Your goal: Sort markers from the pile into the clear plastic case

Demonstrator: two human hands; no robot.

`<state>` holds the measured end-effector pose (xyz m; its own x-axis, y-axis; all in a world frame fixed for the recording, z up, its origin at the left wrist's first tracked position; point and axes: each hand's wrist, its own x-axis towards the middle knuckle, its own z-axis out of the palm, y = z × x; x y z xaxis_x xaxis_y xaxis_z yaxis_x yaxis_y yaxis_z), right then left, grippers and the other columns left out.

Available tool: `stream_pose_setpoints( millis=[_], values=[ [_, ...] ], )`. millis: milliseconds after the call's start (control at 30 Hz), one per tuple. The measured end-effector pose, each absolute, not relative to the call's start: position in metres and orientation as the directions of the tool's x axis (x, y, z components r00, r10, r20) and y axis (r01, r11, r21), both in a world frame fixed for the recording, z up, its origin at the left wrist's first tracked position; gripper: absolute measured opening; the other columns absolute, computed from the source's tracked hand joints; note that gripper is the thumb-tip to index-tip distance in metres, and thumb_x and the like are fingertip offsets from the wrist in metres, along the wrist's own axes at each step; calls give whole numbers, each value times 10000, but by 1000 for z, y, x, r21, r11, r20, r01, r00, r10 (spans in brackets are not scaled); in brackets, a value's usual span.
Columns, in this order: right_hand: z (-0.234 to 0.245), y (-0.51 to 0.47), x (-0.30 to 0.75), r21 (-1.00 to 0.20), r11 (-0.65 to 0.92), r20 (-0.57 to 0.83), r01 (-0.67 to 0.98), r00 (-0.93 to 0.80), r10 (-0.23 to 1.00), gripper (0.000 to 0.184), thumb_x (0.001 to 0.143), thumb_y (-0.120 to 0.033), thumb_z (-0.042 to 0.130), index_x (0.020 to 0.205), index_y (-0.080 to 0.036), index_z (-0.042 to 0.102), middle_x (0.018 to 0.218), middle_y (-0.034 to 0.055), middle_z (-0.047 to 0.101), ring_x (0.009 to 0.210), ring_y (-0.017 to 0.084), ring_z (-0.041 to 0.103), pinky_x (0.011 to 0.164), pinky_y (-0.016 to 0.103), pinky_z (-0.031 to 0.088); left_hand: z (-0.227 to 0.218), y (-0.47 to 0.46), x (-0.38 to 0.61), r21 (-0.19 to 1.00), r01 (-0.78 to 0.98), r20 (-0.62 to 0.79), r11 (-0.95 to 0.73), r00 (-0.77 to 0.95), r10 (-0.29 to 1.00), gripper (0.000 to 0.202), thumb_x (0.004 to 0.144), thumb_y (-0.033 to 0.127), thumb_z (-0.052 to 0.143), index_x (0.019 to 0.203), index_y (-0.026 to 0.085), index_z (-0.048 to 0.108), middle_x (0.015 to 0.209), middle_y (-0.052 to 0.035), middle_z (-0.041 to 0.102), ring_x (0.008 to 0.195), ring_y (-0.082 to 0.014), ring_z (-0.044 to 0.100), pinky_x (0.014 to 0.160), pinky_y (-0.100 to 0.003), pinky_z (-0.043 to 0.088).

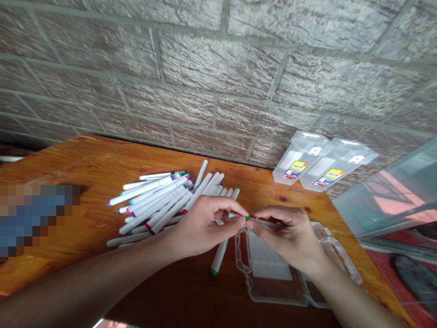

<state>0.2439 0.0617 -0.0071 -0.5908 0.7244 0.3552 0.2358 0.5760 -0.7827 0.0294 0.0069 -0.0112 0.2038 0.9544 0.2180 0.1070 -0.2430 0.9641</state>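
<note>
Left hand (201, 223) and right hand (294, 232) pinch one green-ended marker (248, 218) — a narrow grip, likely for fine control — above the open case (269, 264), laid flat within easy reach. Loose markers (159, 196) heap leftward on the worktop (85, 182); two cases (292, 152) stand near the wall (218, 64).

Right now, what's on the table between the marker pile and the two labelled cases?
In the head view, only bare wooden tabletop shows between the pile of markers and the two labelled cases.
</note>
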Motion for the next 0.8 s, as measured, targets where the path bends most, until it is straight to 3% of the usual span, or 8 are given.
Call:
stream_pose_setpoints(
  millis=[200, 367, 700, 800],
  values=[
    [-3, 62, 243, -789, 570, 350, 230, -593, 725, 114, 847, -232, 814, 768, -169, 761, 637, -12, 659, 559, 102, 538, 514, 206, 406, -14, 8, 30, 965, 95, 219, -244, 215, 952, 133, 923, 250, 687, 955, 140, 753, 896, -77, 756, 796, -181, 666, 699, -264, 487],
    [-6, 63, 243, -855, 497, 332, 150, -576, 746, 83, 825, -197, 831, 897, -189, 791, 796, 16, 780, 664, 134, 691, 604, 190, 521, -15, 9, 30, 969, 77, 216, -235, 196, 957, 138, 921, 277, 704, 950, 152, 757, 903, -71, 758, 825, -181, 669, 722, -255, 486],
    [-7, 63, 240, -916, 398, 296, 60, -569, 767, 116, 851, -197, 814, 960, -234, 822, 870, 12, 825, 763, 138, 773, 701, 174, 595, -8, 10, 27, 968, 116, 206, -224, 150, 967, 191, 910, 335, 725, 940, 150, 765, 689, -14, 663, 554, -90, 499, 514, -200, 349],
    [-5, 65, 240, -929, 369, 298, 20, -553, 778, 130, 842, -195, 821, 962, -244, 835, 873, 13, 831, 768, 144, 783, 706, 177, 607, -5, 10, 27, 976, 80, 190, -203, 146, 971, 185, 899, 327, 737, 934, 147, 758, 695, -11, 660, 560, -94, 537, 513, -196, 370]
  ],
)
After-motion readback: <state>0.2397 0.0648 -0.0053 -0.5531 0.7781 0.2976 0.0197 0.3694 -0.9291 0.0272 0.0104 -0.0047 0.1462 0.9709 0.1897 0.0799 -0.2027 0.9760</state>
